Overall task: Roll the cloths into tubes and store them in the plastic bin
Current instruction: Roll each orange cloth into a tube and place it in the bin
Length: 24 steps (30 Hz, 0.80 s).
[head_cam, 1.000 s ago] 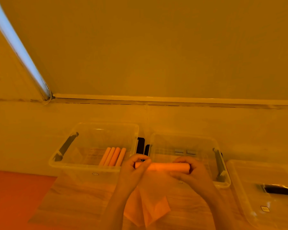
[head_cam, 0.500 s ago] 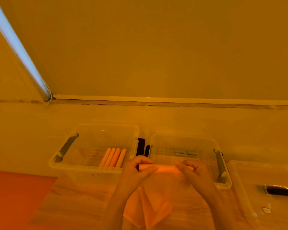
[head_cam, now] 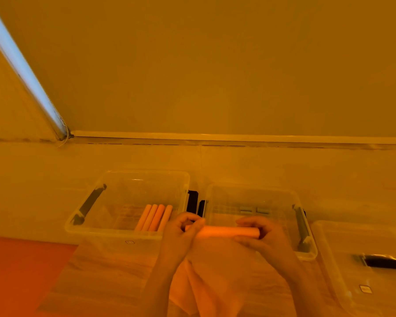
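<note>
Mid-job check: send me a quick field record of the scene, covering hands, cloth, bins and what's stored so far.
left hand: grips the left end of the cloth roll
right hand: grips the right end
cloth: partly rolled, the loose part hangs below the hands
left bin: four rolled cloths side by side
middle bin: no cloths visible
lid: lies at far right

Two bins stand side by side at the table's (head_cam: 105, 271) back edge. Left bin (head_cam: 96, 229) holds four rolled cloths (head_cam: 154, 217) at its right side. Right bin (head_cam: 306, 250) stands beside it. A lid (head_cam: 343, 271) lies at the right edge.
</note>
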### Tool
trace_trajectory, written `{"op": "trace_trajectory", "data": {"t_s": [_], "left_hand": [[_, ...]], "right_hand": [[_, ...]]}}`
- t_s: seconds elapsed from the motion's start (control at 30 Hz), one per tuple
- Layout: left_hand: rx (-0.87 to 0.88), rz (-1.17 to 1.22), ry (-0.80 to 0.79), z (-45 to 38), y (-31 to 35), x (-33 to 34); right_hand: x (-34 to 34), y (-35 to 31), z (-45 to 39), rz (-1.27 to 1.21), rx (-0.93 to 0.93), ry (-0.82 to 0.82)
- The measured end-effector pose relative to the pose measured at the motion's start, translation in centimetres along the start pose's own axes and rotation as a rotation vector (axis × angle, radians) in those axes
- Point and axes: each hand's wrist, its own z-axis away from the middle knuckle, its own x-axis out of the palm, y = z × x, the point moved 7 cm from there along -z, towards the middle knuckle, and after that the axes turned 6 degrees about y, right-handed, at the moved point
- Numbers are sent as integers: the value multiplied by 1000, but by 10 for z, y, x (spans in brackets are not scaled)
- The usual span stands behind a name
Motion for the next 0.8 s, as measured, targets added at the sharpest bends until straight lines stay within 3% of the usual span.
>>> {"op": "trace_trajectory", "data": {"t_s": [0.17, 0.33, 0.8], "left_hand": [[29, -19, -99, 2, -3, 6], [-13, 104, -184, 5, -6, 13], [-6, -12, -50, -1, -3, 6]], "right_hand": [[-1, -4, -2, 99, -36, 18], [-10, -4, -6, 233, -34, 160], [-8, -8, -3, 152, -23, 104]]}}
